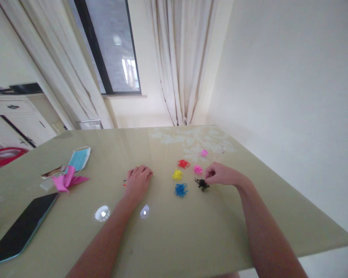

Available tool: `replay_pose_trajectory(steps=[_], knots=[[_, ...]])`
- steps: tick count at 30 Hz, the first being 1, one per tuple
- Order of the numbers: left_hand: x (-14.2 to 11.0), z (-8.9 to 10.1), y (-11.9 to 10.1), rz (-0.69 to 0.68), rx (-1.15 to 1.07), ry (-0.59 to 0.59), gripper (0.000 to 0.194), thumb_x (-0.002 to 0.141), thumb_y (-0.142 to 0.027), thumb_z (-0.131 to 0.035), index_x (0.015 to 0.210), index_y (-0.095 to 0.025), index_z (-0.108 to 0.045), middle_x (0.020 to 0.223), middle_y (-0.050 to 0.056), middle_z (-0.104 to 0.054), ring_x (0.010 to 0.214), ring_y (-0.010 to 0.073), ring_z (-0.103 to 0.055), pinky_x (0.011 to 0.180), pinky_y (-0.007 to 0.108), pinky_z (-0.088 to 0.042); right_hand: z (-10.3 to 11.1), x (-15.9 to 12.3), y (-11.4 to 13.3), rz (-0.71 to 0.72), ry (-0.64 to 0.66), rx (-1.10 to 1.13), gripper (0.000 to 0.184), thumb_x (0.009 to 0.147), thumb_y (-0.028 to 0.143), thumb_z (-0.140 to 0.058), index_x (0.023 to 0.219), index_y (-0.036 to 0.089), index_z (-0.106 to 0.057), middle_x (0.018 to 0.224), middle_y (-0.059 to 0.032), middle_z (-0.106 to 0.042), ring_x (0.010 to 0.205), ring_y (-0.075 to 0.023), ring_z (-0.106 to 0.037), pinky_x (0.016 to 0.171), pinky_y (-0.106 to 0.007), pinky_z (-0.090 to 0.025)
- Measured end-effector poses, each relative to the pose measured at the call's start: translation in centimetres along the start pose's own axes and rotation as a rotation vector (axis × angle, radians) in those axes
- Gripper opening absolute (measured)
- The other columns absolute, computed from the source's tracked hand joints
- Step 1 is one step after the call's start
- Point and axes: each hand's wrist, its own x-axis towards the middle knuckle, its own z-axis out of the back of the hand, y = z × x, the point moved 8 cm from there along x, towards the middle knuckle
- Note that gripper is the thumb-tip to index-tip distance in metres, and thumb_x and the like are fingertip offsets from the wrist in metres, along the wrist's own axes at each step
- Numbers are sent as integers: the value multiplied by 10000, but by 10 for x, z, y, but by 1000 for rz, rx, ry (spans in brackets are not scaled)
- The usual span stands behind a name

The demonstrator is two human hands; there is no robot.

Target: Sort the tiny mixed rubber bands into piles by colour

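Note:
My left hand (138, 180) lies palm down on the table, fingers spread slightly and curved over small coloured bits that peek out at its edges. My right hand (220, 173) is closed in a pinch at the edge of a pile of black rubber bands (202, 185); whatever its fingertips hold is hidden. Between the hands sit small piles of rubber bands: red (183, 164), yellow (177, 175) and blue (181, 190). A pink pile (198, 169) is just beyond the black one, and a second pink bunch (203, 153) lies farther back.
On the left of the table (174, 239) are a dark-screened phone (23, 222), a pink folded paper piece (67, 180) and a blue face mask (79, 159). A wall (292, 96) runs along the right; curtains (182, 58) and a window stand behind.

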Motion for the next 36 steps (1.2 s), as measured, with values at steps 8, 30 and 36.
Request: replay_pose_trajectory(steps=[8,30,36], knots=[[4,5,-7,153,-762,-10,268,887,-462,-635,872,-222,-754,825,57,-775,769,237,-698,745,345,-524,8,4,-3,-26,-105,-62,183,708,288,-678,588,153,-703,509,37,-493,534,-115,-403,521,-261,-271],[-2,6,-19,82,-447,41,272,977,-349,-562,1017,-186,-776,1022,90,-782,936,259,-691,884,402,-520,-35,9,85,316,-410,794,312,797,478,-822,769,177,-746,681,-7,-620,629,-134,-497,584,-265,-386],[-6,-4,-8,37,93,131,252,998,-241,-545,1136,-230,-757,1202,96,-730,1179,333,-605,1001,485,-446,-31,1,91,393,-429,937,230,785,401,-862,743,195,-768,653,13,-620,583,-108,-473,564,-246,-378]])
